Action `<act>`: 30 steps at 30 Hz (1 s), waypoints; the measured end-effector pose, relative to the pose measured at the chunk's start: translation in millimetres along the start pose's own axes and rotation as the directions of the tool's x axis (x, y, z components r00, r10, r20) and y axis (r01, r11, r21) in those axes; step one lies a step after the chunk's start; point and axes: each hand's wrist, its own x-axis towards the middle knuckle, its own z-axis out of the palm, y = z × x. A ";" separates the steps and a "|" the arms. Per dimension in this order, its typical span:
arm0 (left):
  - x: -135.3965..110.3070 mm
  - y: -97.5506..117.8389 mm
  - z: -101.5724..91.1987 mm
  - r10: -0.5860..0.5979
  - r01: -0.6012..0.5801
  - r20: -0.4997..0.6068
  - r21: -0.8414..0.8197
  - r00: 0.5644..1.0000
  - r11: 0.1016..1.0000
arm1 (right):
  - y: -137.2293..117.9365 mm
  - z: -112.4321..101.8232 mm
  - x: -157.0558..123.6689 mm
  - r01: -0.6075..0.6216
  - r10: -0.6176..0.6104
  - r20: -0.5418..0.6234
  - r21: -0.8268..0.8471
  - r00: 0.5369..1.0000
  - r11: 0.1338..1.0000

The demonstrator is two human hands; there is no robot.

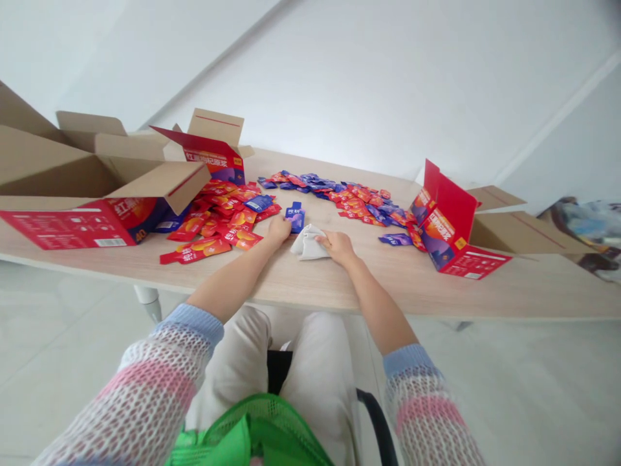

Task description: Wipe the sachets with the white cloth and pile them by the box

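Observation:
In the head view, my left hand (280,228) is closed on the lower left edge of a purple sachet (294,219), which has a narrow spout-like top. Just to its right, my right hand (338,246) grips a bunched white cloth (308,243) resting at the table's middle. The cloth's left end lies close below the sachet. Left of my left hand spreads a heap of red sachets (226,210), with a purple one (259,203) on top. Beyond my hands, a curved row of red and purple sachets (315,184) reaches rightward.
A large open carton (63,223) stands at the left, with another open red box (213,158) behind it. On the right, an open red box (449,233) lies tilted against the row's end. The wooden table's (310,285) front edge runs above my lap.

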 end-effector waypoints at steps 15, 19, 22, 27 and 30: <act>7.1 13.9 -44.3 0.389 0.029 -0.422 0.708 0.819 0.706 | 21.0 -1.3 3.7 -0.320 0.314 -0.067 -0.117 0.947 0.940; -0.5 10.6 -30.5 0.535 -0.102 -0.295 0.800 0.792 0.592 | 25.6 -0.8 3.1 -0.341 0.334 -0.089 -0.094 0.939 0.935; -8.1 6.6 -14.5 0.541 -0.177 -0.145 0.848 0.828 0.499 | 28.5 -0.9 3.8 -0.369 0.361 -0.095 -0.083 0.928 0.926; -7.5 -1.1 3.0 0.446 -0.212 0.037 0.912 0.895 0.351 | 32.9 1.1 5.6 -0.462 0.451 -0.117 -0.084 0.885 0.883; -5.4 -2.9 8.4 0.293 -0.092 -0.044 0.895 0.955 0.436 | 35.7 4.1 6.6 -0.528 0.514 -0.151 -0.064 0.844 0.847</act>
